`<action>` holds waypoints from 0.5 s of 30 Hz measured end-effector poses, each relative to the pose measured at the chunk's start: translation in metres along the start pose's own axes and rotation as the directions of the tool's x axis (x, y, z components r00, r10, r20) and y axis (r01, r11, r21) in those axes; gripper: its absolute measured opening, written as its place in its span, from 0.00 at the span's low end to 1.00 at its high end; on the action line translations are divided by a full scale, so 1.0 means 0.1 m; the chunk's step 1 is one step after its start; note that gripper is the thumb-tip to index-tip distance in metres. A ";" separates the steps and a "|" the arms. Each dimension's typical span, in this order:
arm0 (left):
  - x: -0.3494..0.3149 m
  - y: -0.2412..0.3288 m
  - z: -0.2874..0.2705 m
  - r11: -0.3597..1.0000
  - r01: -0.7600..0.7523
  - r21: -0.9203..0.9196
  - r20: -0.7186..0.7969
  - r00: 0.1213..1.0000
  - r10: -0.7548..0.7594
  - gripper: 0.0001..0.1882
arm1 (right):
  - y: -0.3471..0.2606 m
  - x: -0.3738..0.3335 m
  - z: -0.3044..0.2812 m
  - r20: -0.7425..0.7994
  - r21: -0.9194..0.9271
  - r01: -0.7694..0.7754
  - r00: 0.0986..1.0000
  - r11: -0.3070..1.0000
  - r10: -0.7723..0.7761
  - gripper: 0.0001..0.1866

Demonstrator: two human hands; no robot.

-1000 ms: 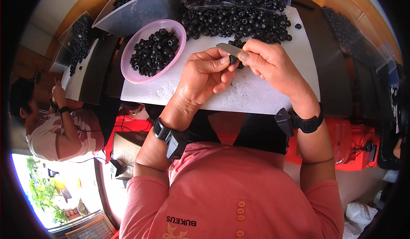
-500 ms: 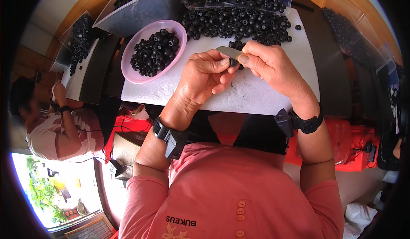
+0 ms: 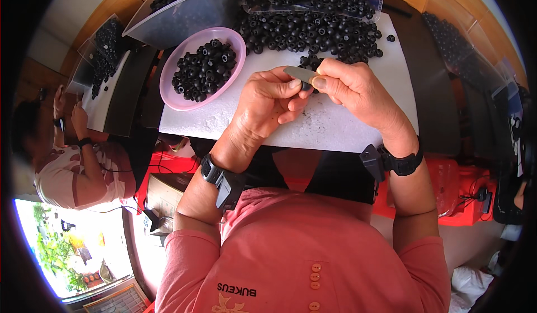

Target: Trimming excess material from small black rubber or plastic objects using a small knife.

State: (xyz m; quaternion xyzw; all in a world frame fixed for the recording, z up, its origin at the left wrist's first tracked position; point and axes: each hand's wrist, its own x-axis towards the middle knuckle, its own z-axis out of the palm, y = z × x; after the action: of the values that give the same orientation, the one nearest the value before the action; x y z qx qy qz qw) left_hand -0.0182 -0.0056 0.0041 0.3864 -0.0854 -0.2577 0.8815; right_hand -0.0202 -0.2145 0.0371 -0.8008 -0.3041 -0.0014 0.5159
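My left hand (image 3: 264,99) is closed, pinching a small black round part (image 3: 305,86) between thumb and fingers above a white foam board (image 3: 196,124). A thin grey blade (image 3: 297,73) lies across the top of that part, its near end gripped by the thumb and fingers of my right hand (image 3: 355,92). Most of the part is covered by fingers and blade. Just beyond my hands, more black parts spill toward them from a heap (image 3: 313,33). To the left of my left hand, a pink bowl (image 3: 168,96) holds many loose black parts.
A translucent tub (image 3: 184,23) of black parts stands back left; another clear tub (image 3: 366,12) lies tipped behind the heap. At left, a co-worker (image 3: 84,173) sits by another board. A cardboard box (image 3: 165,194) and red plastic surfaces (image 3: 447,190) are below table level.
My right hand and the blade have shifted very slightly, and the blade sits a little lower over the part. The co-worker's far hand has risen into view.
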 end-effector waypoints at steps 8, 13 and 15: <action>0.01 -0.01 -0.03 0.999 -0.043 0.002 0.009 0.999 0.043 0.09 | 0.04 -0.02 0.02 0.071 0.021 0.097 0.993 0.995 -0.098 0.10; 0.01 0.03 0.02 0.999 -0.049 -0.006 -0.038 0.998 0.048 0.11 | 0.02 -0.03 -0.06 -0.035 0.276 -0.062 0.997 0.959 0.075 0.10; 0.02 0.01 -0.01 0.994 -0.055 -0.090 0.042 0.997 0.059 0.11 | 0.04 0.02 -0.15 -0.162 0.329 -0.039 0.982 0.943 0.097 0.13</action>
State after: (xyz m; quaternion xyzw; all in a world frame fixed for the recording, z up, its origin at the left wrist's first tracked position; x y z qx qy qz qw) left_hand -0.0159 -0.0046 0.0040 0.3382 -0.1044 -0.2447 0.9027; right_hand -0.0119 -0.2266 0.0418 -0.7117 -0.2254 -0.0041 0.6653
